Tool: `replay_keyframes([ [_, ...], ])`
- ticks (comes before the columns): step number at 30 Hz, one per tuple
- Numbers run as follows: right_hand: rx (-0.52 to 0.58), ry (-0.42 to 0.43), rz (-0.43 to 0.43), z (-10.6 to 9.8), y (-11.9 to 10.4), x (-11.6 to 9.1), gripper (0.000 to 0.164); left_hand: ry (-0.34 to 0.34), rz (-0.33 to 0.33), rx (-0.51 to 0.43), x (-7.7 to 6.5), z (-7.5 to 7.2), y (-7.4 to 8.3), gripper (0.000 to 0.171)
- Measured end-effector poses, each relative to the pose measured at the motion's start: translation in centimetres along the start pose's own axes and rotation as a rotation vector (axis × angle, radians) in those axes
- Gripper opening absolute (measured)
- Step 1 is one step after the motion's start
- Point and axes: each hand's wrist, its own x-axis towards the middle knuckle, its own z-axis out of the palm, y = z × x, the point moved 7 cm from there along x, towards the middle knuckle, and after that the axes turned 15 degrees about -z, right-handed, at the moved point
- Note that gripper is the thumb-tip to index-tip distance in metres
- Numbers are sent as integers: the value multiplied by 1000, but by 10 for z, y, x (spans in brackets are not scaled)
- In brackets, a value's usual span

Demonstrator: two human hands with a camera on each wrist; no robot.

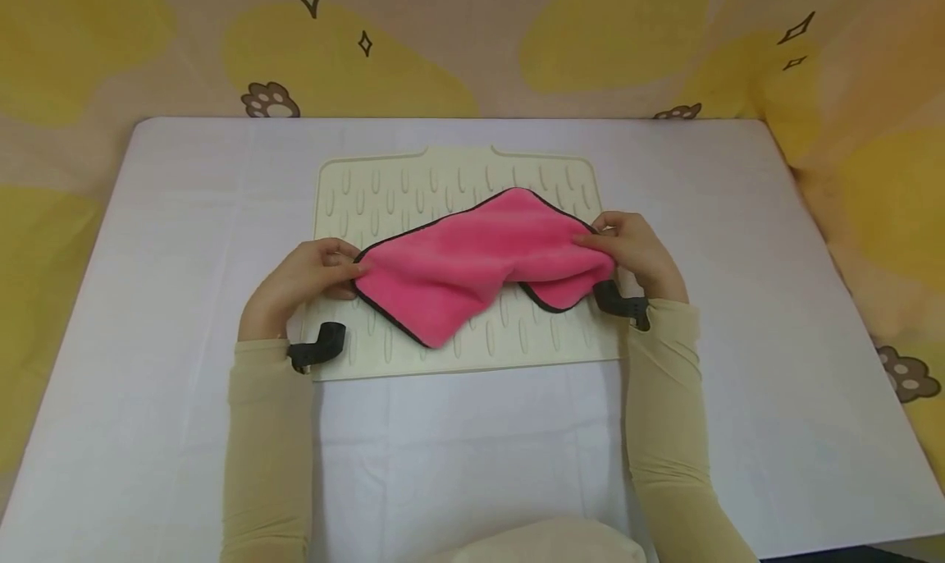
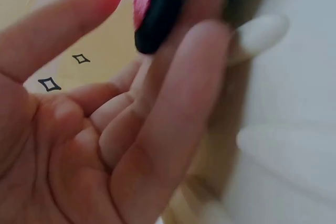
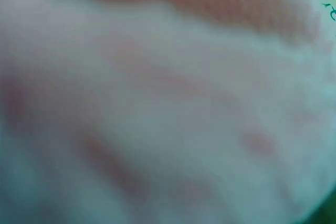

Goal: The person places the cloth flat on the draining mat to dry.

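A pink cloth (image 1: pixel 458 251) with a dark edging spreads between both hands, over a cream ribbed mat (image 1: pixel 384 185). At the cloth's left end, my left hand (image 1: pixel 303 280) pinches the edge between thumb and fingers. The left wrist view shows the cloth's black edging (image 2: pixel 160 14) between the thumb and the other fingers of that hand (image 2: pixel 79 145). My right hand (image 1: pixel 641 251) pinches the right end, thumb on top, and the fabric bunches there. The cloth sags into folds at the middle, and a lower corner turns under. Blurred skin of the right hand (image 3: pixel 168 103) fills the right wrist view.
The mat lies on a white-covered table (image 1: pixel 768 366). A yellow patterned curtain (image 1: pixel 458 46) stands behind the table and along its sides. Black wrist mounts (image 1: pixel 319 345) sit at both sleeve cuffs.
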Motion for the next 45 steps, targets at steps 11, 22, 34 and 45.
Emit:
replay_keyframes([
  [11, 17, 28, -65, 1, 3, 2, 25, 82, 42, -162, 1, -9, 0, 25],
  [22, 23, -135, -129, 12, -4, 1, 30, 133, 23, -376, 4, -14, -2, 25],
  [34, 50, -50, -123, 5, -3, -1, 22, -156, -9, -212, -1, 3, -7, 29],
  [45, 82, -88, -128, 8, -9, -4, 17, 20, 50, -578, 1, -14, -4, 15],
])
